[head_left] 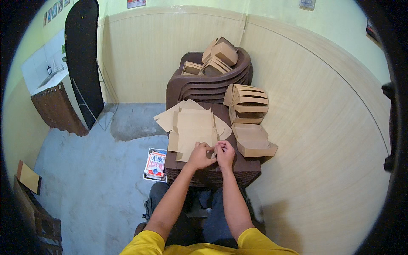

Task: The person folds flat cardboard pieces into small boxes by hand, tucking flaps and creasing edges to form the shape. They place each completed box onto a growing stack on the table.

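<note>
A brown cardboard box blank (196, 126) lies in front of me, its side flaps partly raised. My left hand (201, 156) is closed at its near right corner, thumb and fingers pinching the card. Right beside it, my right hand (225, 155) grips the same corner flap with bent fingers. The two hands nearly touch, and they hide the fold between them. Beneath this blank, more flat cardboard blanks (165, 120) stick out at the far left and right.
The blanks rest on a dark brown table (250, 166). To its right sit an open cardboard box (253, 138) and a nested stack of folded boxes (250, 100). Stacked brown chairs (180, 87) behind carry more boxes (224, 52). A white carton (155, 165) stands on the floor, left.
</note>
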`<state>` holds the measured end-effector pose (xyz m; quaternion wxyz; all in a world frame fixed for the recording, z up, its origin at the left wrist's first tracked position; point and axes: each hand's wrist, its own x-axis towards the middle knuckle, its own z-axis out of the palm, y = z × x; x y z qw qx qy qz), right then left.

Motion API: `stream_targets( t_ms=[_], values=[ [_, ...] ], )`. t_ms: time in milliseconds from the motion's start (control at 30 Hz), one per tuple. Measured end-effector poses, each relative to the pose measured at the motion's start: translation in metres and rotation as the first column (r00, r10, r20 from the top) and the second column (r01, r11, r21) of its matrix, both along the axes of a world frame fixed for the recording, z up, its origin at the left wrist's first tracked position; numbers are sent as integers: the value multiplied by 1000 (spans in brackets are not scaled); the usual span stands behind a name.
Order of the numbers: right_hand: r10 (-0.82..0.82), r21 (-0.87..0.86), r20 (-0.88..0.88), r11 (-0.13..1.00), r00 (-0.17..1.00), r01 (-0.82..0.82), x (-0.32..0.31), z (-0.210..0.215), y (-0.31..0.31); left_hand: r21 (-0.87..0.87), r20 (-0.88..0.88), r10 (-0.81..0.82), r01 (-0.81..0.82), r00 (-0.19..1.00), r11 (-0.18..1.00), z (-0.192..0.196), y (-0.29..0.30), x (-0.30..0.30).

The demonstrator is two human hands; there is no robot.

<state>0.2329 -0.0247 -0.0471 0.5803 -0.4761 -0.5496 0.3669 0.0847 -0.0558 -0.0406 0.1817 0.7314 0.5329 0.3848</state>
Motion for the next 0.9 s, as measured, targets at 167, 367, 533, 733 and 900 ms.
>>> stream_targets(
  t_ms=[167, 367, 533, 733, 900],
  values=[
    [-27, 25, -52, 999, 998, 28, 2, -9, 6, -60, 92, -22, 27, 996, 998, 7, -2, 1],
    [15, 6, -40, 1000, 999, -15, 5, -7, 5, -81, 195, -10, 27, 981, 996, 4, -10, 3],
    [156, 82, -21, 985, 988, -153, 8, -6, 3, -115, 236, 96, -70, 967, 991, -2, -6, 6],
    [79, -38, 144, 997, 986, -74, 3, -7, 9, 24, 68, 165, -167, 984, 986, -4, -3, 17],
    [20, -105, -8, 994, 1000, -21, 2, -8, 19, -48, 24, 171, -170, 985, 984, 13, -26, 22]
  ],
)
